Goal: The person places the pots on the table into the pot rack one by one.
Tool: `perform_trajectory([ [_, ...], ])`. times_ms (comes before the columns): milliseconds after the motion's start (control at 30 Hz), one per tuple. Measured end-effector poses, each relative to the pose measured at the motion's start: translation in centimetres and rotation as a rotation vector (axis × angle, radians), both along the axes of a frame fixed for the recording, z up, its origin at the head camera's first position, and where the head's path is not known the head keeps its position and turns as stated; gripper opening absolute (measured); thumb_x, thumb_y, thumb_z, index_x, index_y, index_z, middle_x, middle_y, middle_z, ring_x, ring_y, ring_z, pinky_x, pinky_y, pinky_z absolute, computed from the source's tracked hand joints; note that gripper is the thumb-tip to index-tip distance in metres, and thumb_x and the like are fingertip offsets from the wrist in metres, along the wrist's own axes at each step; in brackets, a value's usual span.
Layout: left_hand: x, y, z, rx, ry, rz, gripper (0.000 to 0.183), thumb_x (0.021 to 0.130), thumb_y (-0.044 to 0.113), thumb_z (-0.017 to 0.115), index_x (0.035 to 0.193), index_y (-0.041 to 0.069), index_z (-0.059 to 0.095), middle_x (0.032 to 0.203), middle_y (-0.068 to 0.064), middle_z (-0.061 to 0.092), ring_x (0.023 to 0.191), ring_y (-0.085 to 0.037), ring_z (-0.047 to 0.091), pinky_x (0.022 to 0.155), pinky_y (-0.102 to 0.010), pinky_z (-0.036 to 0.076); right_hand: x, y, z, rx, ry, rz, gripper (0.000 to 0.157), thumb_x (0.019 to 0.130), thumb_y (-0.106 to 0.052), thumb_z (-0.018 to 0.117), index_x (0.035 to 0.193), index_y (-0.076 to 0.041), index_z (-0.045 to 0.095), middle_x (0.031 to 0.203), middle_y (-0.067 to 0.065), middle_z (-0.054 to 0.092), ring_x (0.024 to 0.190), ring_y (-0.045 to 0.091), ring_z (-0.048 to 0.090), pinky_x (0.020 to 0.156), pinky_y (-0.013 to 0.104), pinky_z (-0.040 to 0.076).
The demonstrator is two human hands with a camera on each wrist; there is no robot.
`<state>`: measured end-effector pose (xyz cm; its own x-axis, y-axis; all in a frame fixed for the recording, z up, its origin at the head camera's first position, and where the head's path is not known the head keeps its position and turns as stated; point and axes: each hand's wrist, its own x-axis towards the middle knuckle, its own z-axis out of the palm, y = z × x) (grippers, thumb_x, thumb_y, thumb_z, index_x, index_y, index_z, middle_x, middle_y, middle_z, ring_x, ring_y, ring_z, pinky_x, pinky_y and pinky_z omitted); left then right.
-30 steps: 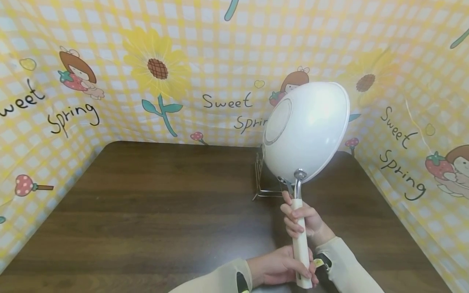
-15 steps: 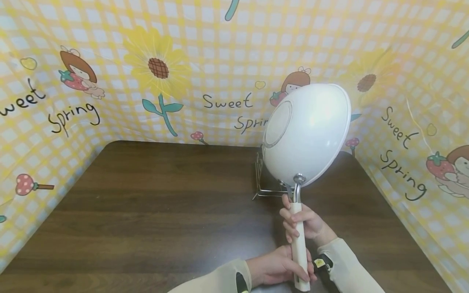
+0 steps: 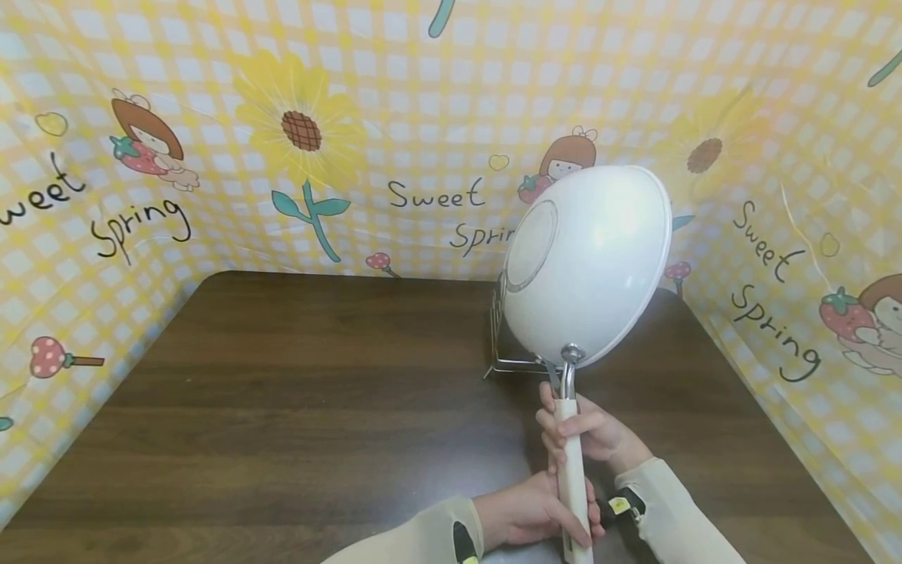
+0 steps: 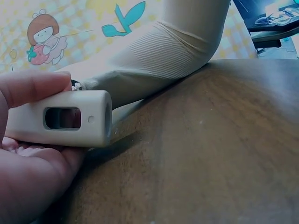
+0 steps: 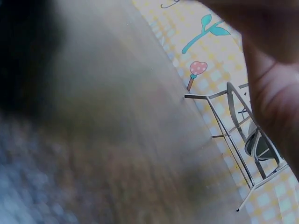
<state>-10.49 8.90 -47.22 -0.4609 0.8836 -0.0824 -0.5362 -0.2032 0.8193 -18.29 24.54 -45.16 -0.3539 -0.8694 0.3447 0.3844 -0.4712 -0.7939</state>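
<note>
In the head view a white wok (image 3: pixel 592 262) is held up right of the middle. Its round underside faces me, and the flat base ring points to the left. A metal bracket joins it to a cream handle (image 3: pixel 571 462). My right hand (image 3: pixel 585 427) grips the upper handle, close to the bracket. Lower down, my left hand (image 3: pixel 532 509) holds the handle's end with the thumb across it. The left wrist view shows the handle end (image 4: pixel 88 119), with a slot through it, between thumb and fingers. The wok's inside is hidden.
A metal wire rack (image 3: pixel 499 345) stands on the dark wooden table (image 3: pixel 303 423) behind the wok, which partly hides it. In the right wrist view the rack (image 5: pixel 233 135) shows more fully. Checked yellow cloth (image 3: pixel 423 117) hangs along the back and sides.
The wok and its handle have come down slightly, toward me. Both hands keep their grip, and the right hand has shifted a little lower. The rack stays in place.
</note>
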Motion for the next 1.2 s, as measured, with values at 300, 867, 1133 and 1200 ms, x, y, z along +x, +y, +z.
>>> perform_trajectory([
  [300,0.0,0.1,-0.1,-0.01,0.0,0.015,0.05,0.072,-0.032,0.045,0.086,0.015,0.054,0.079,0.006,0.065,0.076,-0.008,0.067,0.078,-0.025,0.054,0.1,-0.1,-0.1,0.016,-0.016,0.003,0.027,0.098,-0.002,0.045,0.118,-0.018,0.041,0.081,0.005,0.038,0.083,0.015,0.064,0.082,0.037,0.056],
  [867,-0.5,-1.1,0.2,-0.038,0.035,0.044,0.041,0.078,-0.026,0.051,0.104,0.004,0.06,0.093,-0.002,0.071,0.099,-0.018,0.068,0.09,-0.032,0.052,-0.3,1.4,0.8,0.133,0.109,-0.106,0.03,0.098,0.0,0.044,0.126,-0.009,0.044,0.107,0.006,0.067,0.096,0.02,0.067,0.087,0.035,0.054],
  [1133,-1.5,-4.0,0.8,-0.165,0.15,0.096,0.038,0.084,-0.014,0.059,0.122,-0.014,0.057,0.109,-0.016,0.069,0.09,-0.016,0.066,0.089,-0.036,0.055,0.3,4.2,3.2,0.508,0.3,-0.254,0.042,0.1,-0.003,0.047,0.141,0.005,0.038,0.12,0.018,0.066,0.107,0.025,0.066,0.09,0.041,0.054],
  [1200,-2.0,-5.0,1.2,-0.202,0.226,0.072,0.038,0.087,-0.009,0.06,0.124,-0.013,0.056,0.112,-0.018,0.069,0.093,-0.016,0.067,0.088,-0.035,0.056,0.7,4.7,4.3,0.635,0.378,-0.318,0.05,0.101,-0.005,0.049,0.144,0.012,0.031,0.121,0.024,0.064,0.107,0.028,0.066,0.089,0.044,0.055],
])
